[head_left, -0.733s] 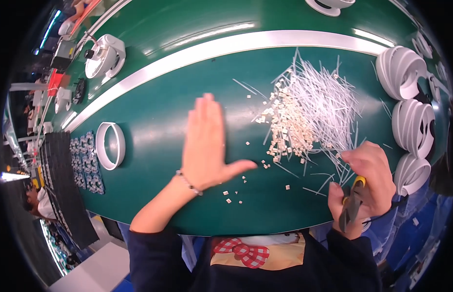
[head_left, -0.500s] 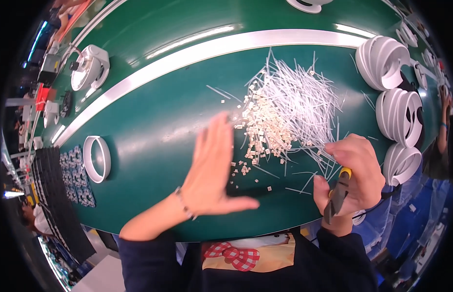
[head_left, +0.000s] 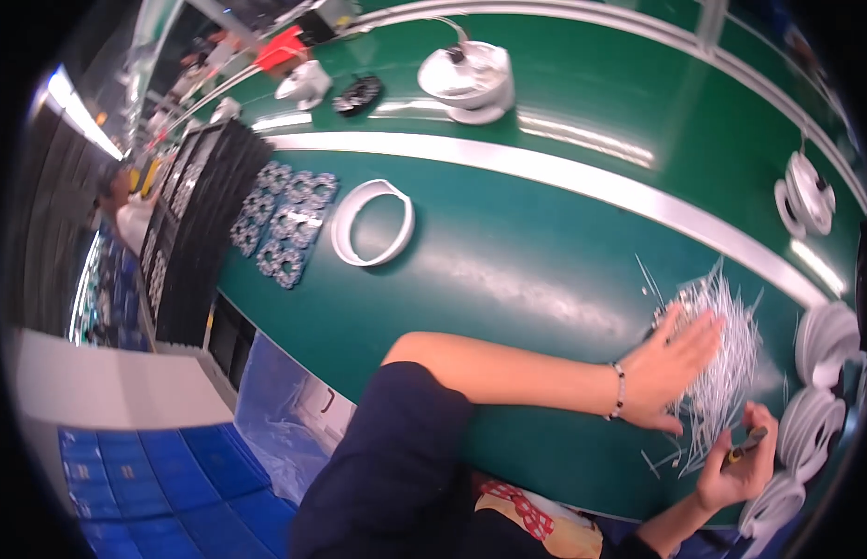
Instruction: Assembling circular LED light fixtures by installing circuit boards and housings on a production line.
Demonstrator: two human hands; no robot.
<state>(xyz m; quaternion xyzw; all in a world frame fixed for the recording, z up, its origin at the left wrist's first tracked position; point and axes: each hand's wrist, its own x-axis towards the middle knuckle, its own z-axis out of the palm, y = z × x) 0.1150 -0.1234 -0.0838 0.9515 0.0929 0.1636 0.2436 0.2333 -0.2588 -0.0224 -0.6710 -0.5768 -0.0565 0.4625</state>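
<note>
On the right of the green table lies a heap of thin white plastic strips [head_left: 736, 359], like cut cable-tie tails. My left hand [head_left: 664, 373] reaches across to it, palm down, fingers stretched out and thumb apart, over the strips' near-left side. It hides most of the small cream cubes. At the near right, my right hand [head_left: 736, 475] is wrapped round a small pair of cutters [head_left: 755, 438] with dark jaws and yellow on the handles, held just off the heap's near edge. A few loose strips lie beside the heap.
White curved housings [head_left: 811, 430] stand stacked along the right edge. A white ring [head_left: 344, 240], round-patterned circuit boards [head_left: 292, 224] and stacked black trays [head_left: 187, 219] stand left. Beyond the pale rail are white round-headed devices [head_left: 471, 86]. Blue bins [head_left: 154, 475] sit lower left, with a person further off.
The view has swung left, so the heap now appears further right. My left hand has moved from beside the cream cubes onto the heap. The right hand still holds the cutters.
</note>
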